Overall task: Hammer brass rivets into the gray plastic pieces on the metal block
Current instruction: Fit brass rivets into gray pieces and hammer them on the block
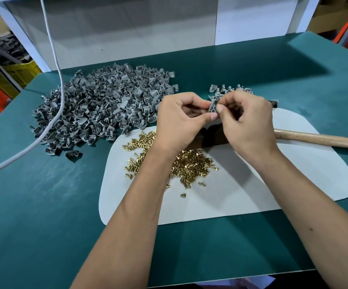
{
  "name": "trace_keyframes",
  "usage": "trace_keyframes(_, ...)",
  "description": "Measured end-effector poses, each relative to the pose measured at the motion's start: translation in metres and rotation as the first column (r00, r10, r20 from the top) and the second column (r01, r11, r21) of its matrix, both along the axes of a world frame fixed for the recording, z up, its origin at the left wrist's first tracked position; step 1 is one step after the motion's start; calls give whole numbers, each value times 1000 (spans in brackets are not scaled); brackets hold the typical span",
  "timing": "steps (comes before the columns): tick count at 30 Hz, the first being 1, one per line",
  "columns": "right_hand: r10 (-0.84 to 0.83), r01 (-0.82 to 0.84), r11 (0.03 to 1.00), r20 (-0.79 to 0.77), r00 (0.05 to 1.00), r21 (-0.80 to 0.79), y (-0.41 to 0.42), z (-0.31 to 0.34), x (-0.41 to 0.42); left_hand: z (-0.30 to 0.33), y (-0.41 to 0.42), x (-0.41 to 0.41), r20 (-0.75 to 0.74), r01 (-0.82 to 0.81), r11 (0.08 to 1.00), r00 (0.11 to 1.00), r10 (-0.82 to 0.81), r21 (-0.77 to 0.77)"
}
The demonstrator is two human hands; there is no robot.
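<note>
My left hand [181, 119] and my right hand [246, 119] meet above the white mat, both pinching one small gray plastic piece [213, 106] between thumbs and fingertips. Whether a rivet is in it is hidden by my fingers. Loose brass rivets [191, 163] lie heaped on the white mat [242, 195] under my left wrist. The dark metal block [210, 138] sits below my hands, mostly covered. A hammer's wooden handle [319, 139] lies on the mat to the right, its head hidden behind my right hand.
A big heap of gray plastic pieces [102, 109] covers the green table [43, 205] at left. A small group of gray pieces [225, 90] lies behind my hands. A white cable [54, 122] crosses the heap. A white panel [127, 28] stands at the back.
</note>
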State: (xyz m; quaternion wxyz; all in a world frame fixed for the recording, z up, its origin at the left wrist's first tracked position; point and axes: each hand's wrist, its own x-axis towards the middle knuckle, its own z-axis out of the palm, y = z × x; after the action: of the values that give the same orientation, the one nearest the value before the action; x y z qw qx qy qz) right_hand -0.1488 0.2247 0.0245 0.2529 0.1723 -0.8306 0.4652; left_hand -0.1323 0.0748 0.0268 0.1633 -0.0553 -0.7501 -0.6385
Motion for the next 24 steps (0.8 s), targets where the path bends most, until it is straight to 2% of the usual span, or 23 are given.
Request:
trace_keyframes(5, 83, -83, 995, -4, 997, 48, 4, 4, -1, 6, -5, 2, -64, -67, 990, 996, 59, -124)
trace_keyframes(8, 136, -138, 989, 34, 990, 57, 12, 9, -3, 4, -10, 0, -88, -93, 986, 993, 81, -140)
trace_keyframes(12, 30, -41, 991, 83, 996, 130, 38, 19, -14, -1, -13, -5, -63, -116, 960, 993, 103, -256)
trace_keyframes(14, -91, 24, 942, 187, 978, 335, 60, 22, -21, -4, -17, -7, -33, -116, 916, 993, 112, -383)
trace_keyframes(15, -151, 13, 882, 257, 954, 470, 71, 24, -24, -6, -19, -8, -28, -117, 889, 993, 117, -443)
trace_keyframes(17, -227, -112, 737, 399, 888, 667, 88, 25, -27, -8, -23, -10, -11, -117, 868, 992, 127, -483)
trace_keyframes(19, -236, -220, 686, 498, 834, 693, 95, 25, -26, -8, -25, -9, 24, -95, 892, 993, 117, -442)
trace_keyframes(22, -169, -239, 705, 485, 858, 668, 95, 22, -26, -7, -27, -8, 62, -60, 915, 994, 92, -399)
trace_keyframes(24, -137, -270, 661, 465, 875, 701, 96, 20, -30, -6, -28, -6, 79, -56, 923, 993, 93, -382)
